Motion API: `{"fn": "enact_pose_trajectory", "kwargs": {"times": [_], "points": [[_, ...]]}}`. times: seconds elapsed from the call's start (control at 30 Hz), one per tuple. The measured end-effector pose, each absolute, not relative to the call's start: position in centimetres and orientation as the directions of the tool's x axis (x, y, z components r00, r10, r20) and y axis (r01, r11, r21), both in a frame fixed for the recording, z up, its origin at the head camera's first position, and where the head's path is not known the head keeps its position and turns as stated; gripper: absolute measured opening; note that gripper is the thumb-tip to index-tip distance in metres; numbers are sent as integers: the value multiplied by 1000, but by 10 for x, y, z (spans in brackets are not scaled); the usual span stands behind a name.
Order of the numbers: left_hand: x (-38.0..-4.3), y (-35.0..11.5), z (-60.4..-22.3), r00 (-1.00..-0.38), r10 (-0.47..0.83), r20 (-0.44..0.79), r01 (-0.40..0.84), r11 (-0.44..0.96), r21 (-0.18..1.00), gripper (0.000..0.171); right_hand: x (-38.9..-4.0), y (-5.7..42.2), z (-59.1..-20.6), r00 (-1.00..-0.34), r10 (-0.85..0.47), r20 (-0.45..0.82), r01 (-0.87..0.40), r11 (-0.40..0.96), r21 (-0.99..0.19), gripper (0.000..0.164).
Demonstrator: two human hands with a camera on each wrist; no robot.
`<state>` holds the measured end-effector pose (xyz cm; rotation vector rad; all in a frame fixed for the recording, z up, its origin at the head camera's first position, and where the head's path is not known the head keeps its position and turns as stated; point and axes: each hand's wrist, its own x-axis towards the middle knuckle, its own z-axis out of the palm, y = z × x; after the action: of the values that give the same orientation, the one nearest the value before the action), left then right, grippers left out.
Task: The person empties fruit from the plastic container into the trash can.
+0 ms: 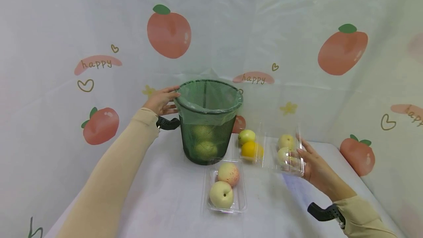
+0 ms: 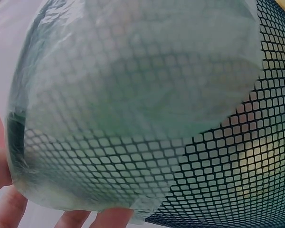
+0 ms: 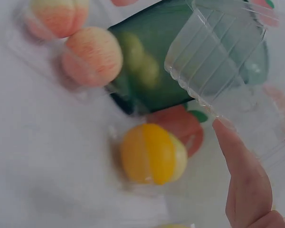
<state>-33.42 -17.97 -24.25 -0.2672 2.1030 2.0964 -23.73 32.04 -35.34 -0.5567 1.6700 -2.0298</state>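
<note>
A dark green mesh bin [image 1: 191, 142] with a thin plastic bag [image 1: 191, 100] folded over its rim stands at the back. My left hand [image 1: 162, 102] touches the rim on its left side, fingers spread and fairly straight; the fingertips sit at the bag's edge in the left wrist view. Pale round fruit [image 1: 205, 150] shows through the mesh. My right hand [image 1: 314, 168] holds a clear plastic box [image 3: 213, 57] by its side, raised in front of two pale yellow fruits [image 1: 286, 141] seen through it. No fruit shows inside this box in the right wrist view.
In front of the bin lies an open clear tray [image 1: 242, 206] with two peaches [image 1: 222, 194]. To the bin's right are an orange [image 1: 252, 151] and a yellow-green fruit [image 1: 246, 137] in clear plastic. A printed curtain [image 1: 211, 28] hangs behind the white table [image 1: 158, 194].
</note>
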Motion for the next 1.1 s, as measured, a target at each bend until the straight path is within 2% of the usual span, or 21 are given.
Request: {"fn": "enact_pose_trajectory", "kwargs": {"times": [0.13,0.4,0.6,0.77,1.1], "points": [[-334,-180,-243,-973,-8,-232,-232,8,973,54,-225,318,-380,-854,-519,-22,106,-132,-986,60],[-333,-179,-242,-973,-8,-232,-232,11,973,53,-206,325,-401,-827,-523,-205,253,-21,-967,55],[-334,-178,-242,-971,-15,-240,-240,1,971,53,-199,337,-418,-783,-569,-251,315,-16,-949,46],[-335,-178,-242,-969,-24,-246,-246,-3,969,53,-194,340,-427,-781,-539,-316,351,39,-935,44],[-334,-179,-243,-973,-12,-229,-229,-4,973,54,-195,341,-433,-760,-565,-323,375,25,-927,45]]}}
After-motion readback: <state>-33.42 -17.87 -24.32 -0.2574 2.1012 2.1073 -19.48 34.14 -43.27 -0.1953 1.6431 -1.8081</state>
